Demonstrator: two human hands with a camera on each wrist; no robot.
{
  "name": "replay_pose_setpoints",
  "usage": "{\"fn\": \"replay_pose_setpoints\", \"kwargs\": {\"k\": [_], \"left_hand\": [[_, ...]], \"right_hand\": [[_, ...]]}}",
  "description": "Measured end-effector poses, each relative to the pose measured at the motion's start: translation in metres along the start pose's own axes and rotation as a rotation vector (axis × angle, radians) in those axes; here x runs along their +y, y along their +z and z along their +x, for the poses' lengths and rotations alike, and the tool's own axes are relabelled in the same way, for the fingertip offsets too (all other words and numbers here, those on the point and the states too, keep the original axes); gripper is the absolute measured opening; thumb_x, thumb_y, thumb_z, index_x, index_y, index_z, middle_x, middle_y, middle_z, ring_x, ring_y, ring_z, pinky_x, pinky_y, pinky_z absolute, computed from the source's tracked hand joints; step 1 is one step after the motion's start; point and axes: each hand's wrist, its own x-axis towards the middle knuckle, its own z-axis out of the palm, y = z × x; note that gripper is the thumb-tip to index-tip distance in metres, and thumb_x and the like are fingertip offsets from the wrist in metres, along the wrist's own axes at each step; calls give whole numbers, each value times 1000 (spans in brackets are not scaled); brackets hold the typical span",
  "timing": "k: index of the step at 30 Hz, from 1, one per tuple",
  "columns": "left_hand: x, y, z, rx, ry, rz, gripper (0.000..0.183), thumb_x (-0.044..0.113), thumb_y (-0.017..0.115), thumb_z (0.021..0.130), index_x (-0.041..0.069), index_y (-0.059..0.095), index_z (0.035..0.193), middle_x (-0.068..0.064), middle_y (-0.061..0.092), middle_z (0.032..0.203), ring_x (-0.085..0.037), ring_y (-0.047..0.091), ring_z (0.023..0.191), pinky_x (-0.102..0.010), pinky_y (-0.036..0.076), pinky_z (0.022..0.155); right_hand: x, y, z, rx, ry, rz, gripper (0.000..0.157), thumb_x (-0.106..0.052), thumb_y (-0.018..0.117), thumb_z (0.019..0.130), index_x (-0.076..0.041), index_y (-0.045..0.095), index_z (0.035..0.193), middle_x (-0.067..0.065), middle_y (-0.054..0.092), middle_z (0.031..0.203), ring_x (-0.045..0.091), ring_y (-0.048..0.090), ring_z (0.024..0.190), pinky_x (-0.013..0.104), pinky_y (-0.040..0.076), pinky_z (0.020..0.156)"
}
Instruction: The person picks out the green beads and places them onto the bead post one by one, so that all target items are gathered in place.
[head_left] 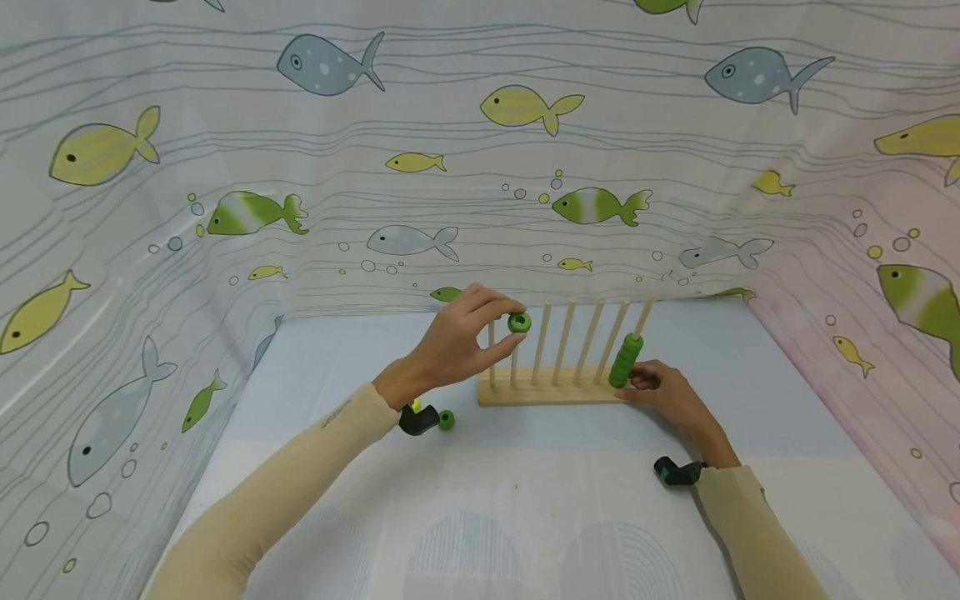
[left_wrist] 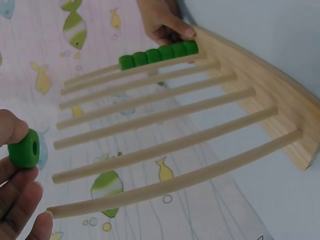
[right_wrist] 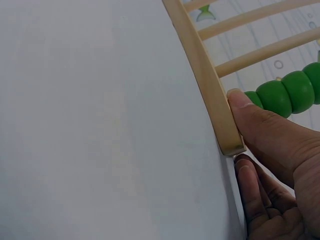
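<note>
My left hand [head_left: 459, 340] pinches a green bead [head_left: 519, 329] between thumb and fingers, in the air near the tops of the left-hand pegs. In the left wrist view the bead [left_wrist: 19, 151] shows its hole turned toward the pegs, apart from them. The wooden peg rack [head_left: 555, 399] stands on the table with a row of upright pegs. Several green beads [head_left: 625, 362] are stacked on its rightmost peg. My right hand [head_left: 669, 396] grips the rack's right end, thumb on the base [right_wrist: 205, 75] beside the lowest bead, with fingers at the end of the base.
A loose green bead [head_left: 447, 420] lies on the table below the left forearm. Something yellow [head_left: 416, 405] shows partly behind the left wrist camera [head_left: 418, 421]. A fish-patterned curtain [head_left: 465, 192] stands behind the rack and along both sides.
</note>
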Motion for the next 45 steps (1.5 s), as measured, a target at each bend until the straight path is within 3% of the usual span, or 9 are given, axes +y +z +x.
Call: {"fn": "replay_pose_setpoints", "kwargs": {"k": [15, 30, 37, 45], "left_hand": [[-2, 15, 22, -7, -2, 36, 33, 24, 79, 92, 5, 73, 119, -3, 70, 113, -19, 58, 104, -32, 46, 93], [2, 32, 50, -9, 28, 46, 33, 24, 79, 92, 5, 73, 118, -4, 70, 113, -20, 58, 102, -33, 46, 93], [6, 42, 61, -23, 25, 50, 33, 26, 78, 93, 5, 73, 118, -4, 71, 114, -19, 58, 101, -30, 47, 92], [8, 53, 69, -23, 34, 47, 32, 26, 77, 94, 5, 72, 118, -3, 71, 112, -19, 60, 100, -30, 46, 95]], "right_hand": [[4, 1, 3, 8, 15, -14, 69, -34, 84, 88, 5, 58, 138, 19, 60, 123, 27, 55, 107, 27, 49, 85], [8, 2, 6, 3, 12, -7, 64, -23, 82, 91, 9, 55, 138, 23, 59, 124, 29, 55, 108, 23, 48, 81], [2, 2, 3, 12, 25, -5, 69, -33, 84, 88, 6, 57, 139, 20, 61, 126, 28, 57, 110, 23, 48, 84], [0, 1, 1, 13, 13, 3, 66, -31, 85, 88, 5, 59, 137, 19, 60, 124, 28, 57, 107, 27, 49, 84]]}}
